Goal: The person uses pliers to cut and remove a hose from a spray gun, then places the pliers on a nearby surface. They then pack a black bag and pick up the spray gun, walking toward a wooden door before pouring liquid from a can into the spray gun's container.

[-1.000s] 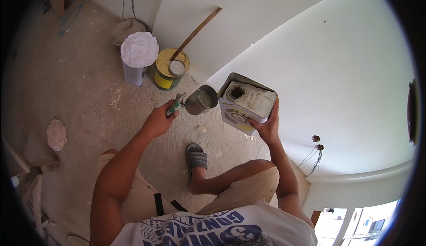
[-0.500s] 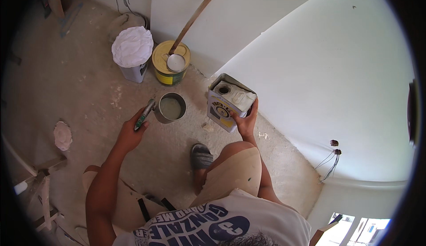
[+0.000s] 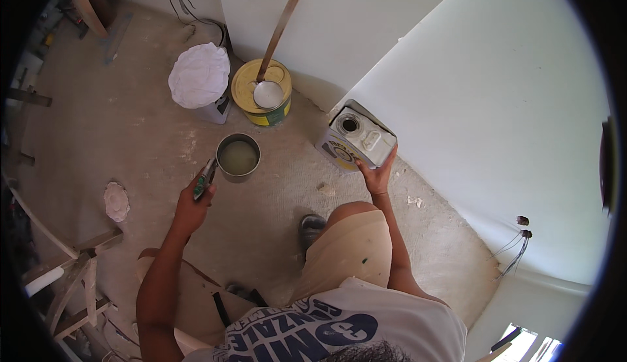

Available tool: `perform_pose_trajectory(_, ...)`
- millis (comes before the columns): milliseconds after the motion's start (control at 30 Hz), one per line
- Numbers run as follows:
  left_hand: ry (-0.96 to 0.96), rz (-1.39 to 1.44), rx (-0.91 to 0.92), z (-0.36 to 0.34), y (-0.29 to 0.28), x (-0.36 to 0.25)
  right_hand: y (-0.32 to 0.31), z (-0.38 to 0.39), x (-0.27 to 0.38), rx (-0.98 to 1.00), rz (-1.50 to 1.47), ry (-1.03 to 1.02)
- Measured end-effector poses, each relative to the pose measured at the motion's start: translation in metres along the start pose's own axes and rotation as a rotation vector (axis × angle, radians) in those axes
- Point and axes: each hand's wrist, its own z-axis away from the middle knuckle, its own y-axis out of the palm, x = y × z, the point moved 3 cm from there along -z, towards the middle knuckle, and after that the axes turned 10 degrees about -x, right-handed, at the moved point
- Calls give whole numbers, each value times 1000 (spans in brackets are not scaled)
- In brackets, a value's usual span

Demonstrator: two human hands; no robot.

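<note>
My left hand [image 3: 192, 206] is closed around silver pliers with a green grip [image 3: 203, 180]. Their front end meets the side of a round metal pot [image 3: 239, 174], which holds pale greenish liquid. On the right, my right hand [image 3: 379, 174] grips the near side of a rectangular metal can [image 3: 336, 155] close to the wall. The can's round spout hole is uncapped, and its top faces me. Whether its base rests on the floor is hard to tell.
Farther off stand a yellow-lidded bucket [image 3: 245, 81], with a small round lid [image 3: 268, 95] and a wooden stick [image 3: 285, 22] on it, and a container under a white cover [image 3: 199, 75]. A wooden frame [image 3: 78, 270] lies at left. Wires [image 3: 519, 257] hang from the right wall [image 3: 496, 101].
The pot and pliers have moved left with my left hand. The can has shifted a little away and stands more upright, my right hand still on it. The whole view has shifted slightly.
</note>
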Motion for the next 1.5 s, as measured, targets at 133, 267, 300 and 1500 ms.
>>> perform_pose_trajectory(133,-19,7,-29,-4,-5,7,-19,5,9,103,66,145)
perform_pose_trajectory(267,-40,16,-44,-6,-5,11,-46,-6,29,268,494,-18)
perform_pose_trajectory(300,-24,39,-65,-5,-5,14,-59,-11,39,213,682,-9)
perform_pose_trajectory(1500,356,149,-121,6,-33,-6,156,14,360,517,283,-149)
